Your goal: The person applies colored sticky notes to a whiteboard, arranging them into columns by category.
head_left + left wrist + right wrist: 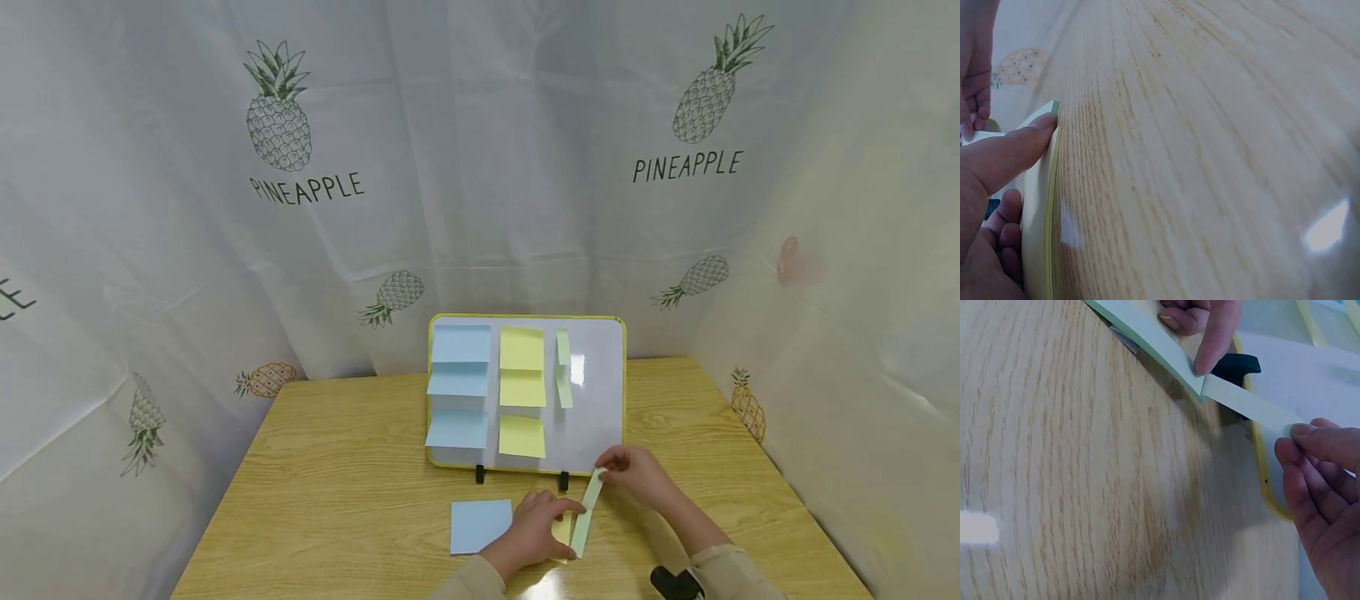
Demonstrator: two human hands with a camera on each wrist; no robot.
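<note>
With its index finger and thumb at opposite ends, my left hand (534,529) grips a narrow pale green sticky note pad (582,533). A yellow sticky note pad (561,527) lies close beside it, partly hidden by that hand. Between fingertips and thumb, my right hand (633,477) pinches the far end of the top green note (593,489). The right wrist view shows this note (1247,407) lifted off and stretched straight out from the pad's end, where a left fingertip presses. A blue sticky note pad (480,525) sits left of the left hand.
Behind the hands a yellow-rimmed whiteboard (600,417) stands on black feet (480,474). It carries columns of blue notes (459,379), yellow notes (522,348) and narrow green notes (563,347). A black object (675,583) shows by the right sleeve. Pineapple-print curtains enclose the wooden table (337,500).
</note>
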